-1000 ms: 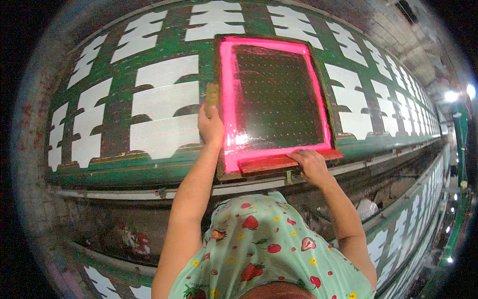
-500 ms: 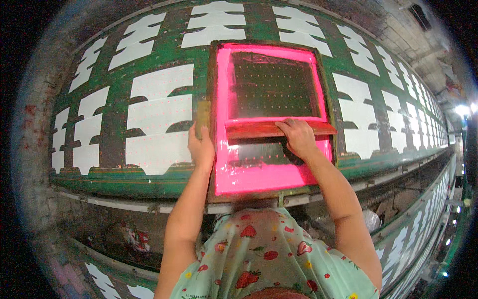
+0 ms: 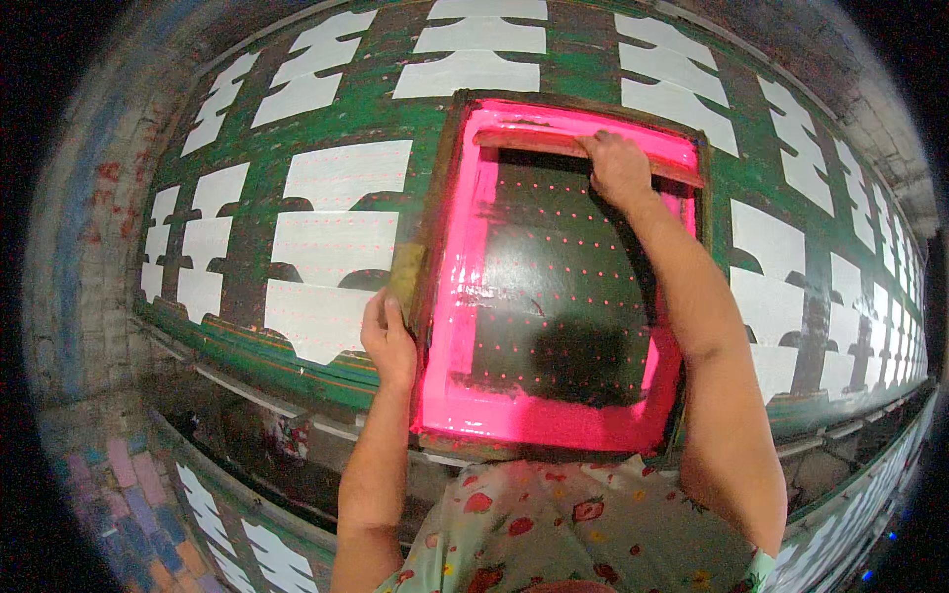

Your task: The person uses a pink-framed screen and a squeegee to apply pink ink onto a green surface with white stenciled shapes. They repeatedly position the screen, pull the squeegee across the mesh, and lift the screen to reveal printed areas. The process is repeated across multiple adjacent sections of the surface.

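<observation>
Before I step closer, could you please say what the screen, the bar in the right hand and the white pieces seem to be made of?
The screen looks like glossy coated mesh: pale sheen, dotted pattern. The bar may be wood: straight, stiff, reddish, perhaps paint-coated. The white pieces seem matte fabric or paper: flat, little shine.

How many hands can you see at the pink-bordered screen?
2. The left hand holds the yellowish block beside the screen's left edge; the right hand grips the red bar near the screen's far edge.
</observation>
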### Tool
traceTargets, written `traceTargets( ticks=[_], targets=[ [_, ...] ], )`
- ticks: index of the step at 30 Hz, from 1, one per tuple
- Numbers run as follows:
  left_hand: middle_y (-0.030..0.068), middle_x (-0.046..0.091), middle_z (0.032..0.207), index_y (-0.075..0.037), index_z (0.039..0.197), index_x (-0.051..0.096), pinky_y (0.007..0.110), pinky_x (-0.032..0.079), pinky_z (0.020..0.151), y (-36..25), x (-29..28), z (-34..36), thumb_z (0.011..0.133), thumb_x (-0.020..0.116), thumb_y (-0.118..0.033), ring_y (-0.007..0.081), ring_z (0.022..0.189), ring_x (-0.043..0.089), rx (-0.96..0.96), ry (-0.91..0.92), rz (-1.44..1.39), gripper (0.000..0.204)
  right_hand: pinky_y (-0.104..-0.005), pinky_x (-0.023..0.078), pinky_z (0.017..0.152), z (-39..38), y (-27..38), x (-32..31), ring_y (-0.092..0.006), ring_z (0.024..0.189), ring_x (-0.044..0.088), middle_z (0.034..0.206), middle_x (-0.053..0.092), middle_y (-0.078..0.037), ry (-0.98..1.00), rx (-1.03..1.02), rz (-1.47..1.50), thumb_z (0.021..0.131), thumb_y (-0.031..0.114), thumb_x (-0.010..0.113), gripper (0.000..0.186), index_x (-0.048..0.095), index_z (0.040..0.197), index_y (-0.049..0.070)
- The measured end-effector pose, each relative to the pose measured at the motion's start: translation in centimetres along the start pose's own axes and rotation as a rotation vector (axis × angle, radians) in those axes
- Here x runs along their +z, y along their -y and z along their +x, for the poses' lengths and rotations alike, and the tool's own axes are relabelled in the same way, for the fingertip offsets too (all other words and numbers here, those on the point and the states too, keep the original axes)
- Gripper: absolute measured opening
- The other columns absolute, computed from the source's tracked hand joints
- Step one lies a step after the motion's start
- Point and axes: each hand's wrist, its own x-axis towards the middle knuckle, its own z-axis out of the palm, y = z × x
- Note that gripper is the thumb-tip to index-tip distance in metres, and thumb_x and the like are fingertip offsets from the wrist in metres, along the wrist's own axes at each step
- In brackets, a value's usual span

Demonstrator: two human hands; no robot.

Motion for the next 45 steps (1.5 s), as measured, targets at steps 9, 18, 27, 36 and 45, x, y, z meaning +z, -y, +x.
traceTargets(
  ticks=[9, 18, 27, 36, 45],
  targets=[
    [0.016, 0.076, 0.127, 0.008, 0.137, 0.07, 0.038, 0.054, 0.106, 0.3, 0.2, 0.1, 0.118, 0.06, -0.024, 0.0223, 0.117, 0.068, 0.007, -0.025, 0.088, 0.039, -0.0522, 0.063, 0.098, 4.6, -3.8, -0.4, -0.0386, 0.115, 0.077, 0.123, 0.08, -0.018, 0.047, 0.035, 0.064, 0.087, 0.004, 0.072, 0.054, 0.076, 0.138, 0.02],
    [0.0182, 0.077, 0.121, 0.01, 0.13, 0.071, 0.04, 0.055, 0.102, 0.7, 0.6, 0.2, 0.116, 0.059, -0.022, 0.026, 0.11, 0.071, 0.046, -0.054, 0.143, 0.037, -0.056, 0.064, 0.094, 3.3, -3.3, -2.4, -0.0404, 0.109, 0.079, 0.115, 0.082, -0.02, 0.183, -0.033, 0.085, 0.087, 0.014, 0.071, 0.036, 0.079, 0.123, 0.012],
    [0.0241, 0.074, 0.099, 0.01, 0.108, 0.074, 0.047, 0.053, 0.089, 2.4, 0.2, 1.6, 0.117, 0.056, -0.034, 0.0338, 0.094, 0.069, 0.019, 0.039, 0.203, 0.048, -0.0558, 0.065, 0.09, -10.6, 6.3, -7.0, -0.0404, 0.101, 0.081, 0.104, 0.083, -0.019, 0.275, -0.051, 0.152, 0.082, 0.014, 0.074, 0.031, 0.082, 0.112, 0.013],
    [0.0341, 0.074, 0.102, 0.011, 0.103, 0.073, 0.057, 0.049, 0.09, 3.0, 0.5, 1.9, 0.115, 0.055, -0.046, 0.0515, 0.099, 0.069, 0.088, 0.073, 0.106, 0.061, -0.0545, 0.065, 0.084, -27.2, 17.3, -11.7, -0.0404, 0.095, 0.079, 0.096, 0.079, -0.019, 0.239, -0.061, 0.241, 0.08, 0.011, 0.074, 0.021, 0.079, 0.1, 0.009],
    [0.0185, 0.08, 0.107, 0.005, 0.115, 0.075, 0.044, 0.057, 0.09, 1.6, -0.4, 1.2, 0.086, 0.095, -0.027, 0.0312, 0.098, 0.076, -0.007, 0.209, -0.036, 0.048, -0.0526, 0.057, 0.099, -37.3, 25.1, -14.0, -0.0386, 0.112, 0.072, 0.112, 0.076, -0.017, 0.264, 0.015, 0.291, 0.084, 0.019, 0.079, 0.041, 0.079, 0.123, 0.007]
  ],
)
